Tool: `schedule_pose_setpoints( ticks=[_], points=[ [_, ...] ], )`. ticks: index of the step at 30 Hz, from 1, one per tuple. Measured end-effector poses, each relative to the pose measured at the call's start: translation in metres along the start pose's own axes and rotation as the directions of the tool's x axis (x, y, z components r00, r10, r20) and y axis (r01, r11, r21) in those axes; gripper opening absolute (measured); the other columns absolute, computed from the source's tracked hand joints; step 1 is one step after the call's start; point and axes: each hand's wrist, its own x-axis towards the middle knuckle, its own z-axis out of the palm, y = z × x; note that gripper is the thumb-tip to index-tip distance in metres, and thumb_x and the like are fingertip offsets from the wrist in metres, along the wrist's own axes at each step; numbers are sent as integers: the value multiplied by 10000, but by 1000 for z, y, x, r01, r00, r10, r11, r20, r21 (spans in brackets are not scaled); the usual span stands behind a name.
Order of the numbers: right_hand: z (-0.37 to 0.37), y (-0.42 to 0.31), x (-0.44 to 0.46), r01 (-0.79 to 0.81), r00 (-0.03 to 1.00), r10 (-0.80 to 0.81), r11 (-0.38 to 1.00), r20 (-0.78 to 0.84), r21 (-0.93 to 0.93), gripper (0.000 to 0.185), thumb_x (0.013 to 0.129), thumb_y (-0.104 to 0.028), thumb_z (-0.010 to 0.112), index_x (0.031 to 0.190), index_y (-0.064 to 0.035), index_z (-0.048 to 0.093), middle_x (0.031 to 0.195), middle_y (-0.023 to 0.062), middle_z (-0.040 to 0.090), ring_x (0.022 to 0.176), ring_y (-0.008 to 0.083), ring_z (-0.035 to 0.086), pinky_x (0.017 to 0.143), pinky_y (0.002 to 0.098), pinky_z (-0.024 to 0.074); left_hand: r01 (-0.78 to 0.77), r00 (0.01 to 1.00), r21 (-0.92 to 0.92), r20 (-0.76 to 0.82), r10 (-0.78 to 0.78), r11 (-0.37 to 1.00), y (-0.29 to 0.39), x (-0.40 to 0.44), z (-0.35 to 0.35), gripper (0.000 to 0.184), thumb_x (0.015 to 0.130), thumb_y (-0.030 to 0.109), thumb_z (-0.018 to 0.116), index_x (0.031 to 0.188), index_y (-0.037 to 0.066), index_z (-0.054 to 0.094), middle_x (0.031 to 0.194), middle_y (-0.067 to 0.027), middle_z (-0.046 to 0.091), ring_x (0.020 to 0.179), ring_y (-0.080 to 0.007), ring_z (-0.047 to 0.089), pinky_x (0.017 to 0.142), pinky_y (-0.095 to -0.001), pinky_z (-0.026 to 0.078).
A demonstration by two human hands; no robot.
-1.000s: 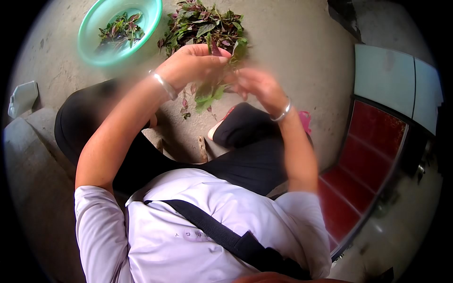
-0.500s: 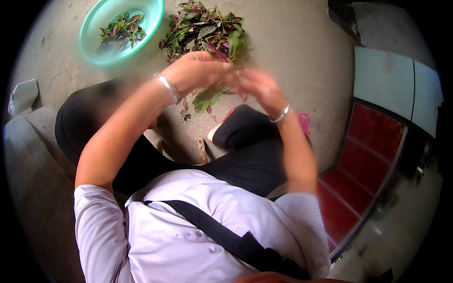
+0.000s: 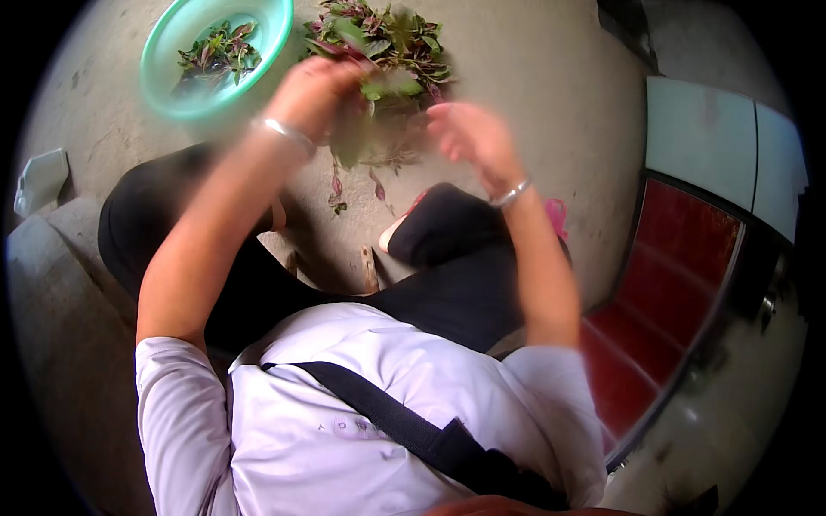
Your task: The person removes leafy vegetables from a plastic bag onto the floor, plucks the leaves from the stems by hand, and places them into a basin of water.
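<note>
My left hand [image 3: 314,93], smeared by motion, is closed on leafy stems [image 3: 348,138] whose green leaves hang below it, with reddish leaves above. To the right is my right hand [image 3: 473,142], its fingers bent toward the stems; a small reddish bit shows by its fingertips, too blurred to tell whether it is pinched. A heap of green and purple leaves [image 3: 400,43] lies on the floor just beyond both hands. At the upper left, a light green basin [image 3: 159,95] holds a small bunch of similar leaves [image 3: 222,52].
Loose sprigs [image 3: 338,191] lie on the concrete floor [image 3: 533,69] before my legs. A pink object [image 3: 556,217] is beside my right forearm. Red tiled panels [image 3: 680,241] stand at the right, and a pale plastic container [image 3: 41,181] at the far left.
My hands, close together before, have moved apart. My left hand has gone up and left toward the basin with the stems; my right hand has shifted slightly.
</note>
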Motion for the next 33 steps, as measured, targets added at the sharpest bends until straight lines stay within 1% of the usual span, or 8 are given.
schedule_pose_setpoints(
  ticks=[4, 8, 11, 13, 16, 20, 27, 33],
  points=[
    [-19, 10, 11, -34, 983, 21, 997, -182, -64, 245, 886, -195, 430, 991, -19, 564, 835, 46, 595, 602, 68, 547, 503, 173, 424, -371, 899, -263, -342, 273, 891, 20, 53, -87, 227, 808, 126, 554, 960, -38, 517, 760, -72, 552, 733, -170, 558, 656, -257, 462],
    [-41, 31, 43, -120, 950, 83, 987, -303, -107, 237, 855, -189, 459, 999, -31, 563, 854, 54, 592, 619, 93, 565, 484, 200, 434, -319, 719, -201, -688, 99, 926, 64, 45, -105, 423, 759, 108, 615, 1090, -59, 410, 1081, -203, 394, 933, -273, 492, 760, -310, 459],
    [-59, 60, 78, -198, 934, 101, 944, -343, -264, 244, 833, -161, 480, 1027, -27, 544, 878, 60, 586, 616, 112, 578, 461, 220, 442, -372, 814, 163, -416, 406, 914, 36, 55, -125, 375, 759, 130, 616, 1060, -28, 459, 1036, -166, 433, 911, -261, 500, 770, -302, 448],
    [-71, 83, 106, -221, 921, 86, 919, -379, -327, 253, 820, -137, 491, 1042, -23, 531, 894, 62, 580, 613, 124, 586, 451, 230, 448, -294, 883, -272, -445, 151, 916, 43, 40, -86, 328, 777, 132, 589, 1056, -12, 494, 982, -121, 479, 898, -234, 512, 772, -297, 455],
    [-83, 120, 145, -194, 885, 64, 951, -462, -241, 297, 797, -69, 492, 1084, 5, 472, 898, 105, 565, 593, 177, 606, 407, 250, 462, -178, 967, -299, -228, 111, 938, 39, 23, -54, 327, 826, 135, 517, 1111, -19, 470, 982, -118, 520, 908, -208, 535, 787, -280, 465],
    [-82, 155, 176, -304, 765, 410, 910, -496, 282, 390, 789, -41, 507, 1135, 41, 348, 852, 186, 544, 541, 266, 605, 322, 281, 451, -167, 981, -291, -143, 129, 942, 43, 7, -33, 330, 846, 159, 493, 1115, -29, 464, 1052, -151, 531, 939, -211, 541, 810, -268, 465],
    [-93, 122, 162, -246, 863, 31, 898, -503, -365, 95, 760, -111, 539, 782, -46, 606, 671, 26, 593, 498, 105, 550, 442, 236, 453, -150, 988, -288, -83, 131, 946, 46, 5, -25, 294, 842, 138, 490, 1086, -26, 474, 1042, -150, 548, 908, -183, 549, 783, -264, 472],
    [-111, 92, 140, -259, 860, 106, 934, -500, -247, 185, 800, -126, 510, 957, -36, 552, 829, 58, 601, 591, 143, 617, 402, 232, 441, -115, 993, -258, -42, 107, 959, 39, -4, -9, 228, 844, 69, 457, 1055, -16, 471, 946, -94, 574, 793, -137, 570, 715, -236, 484]
  ],
)
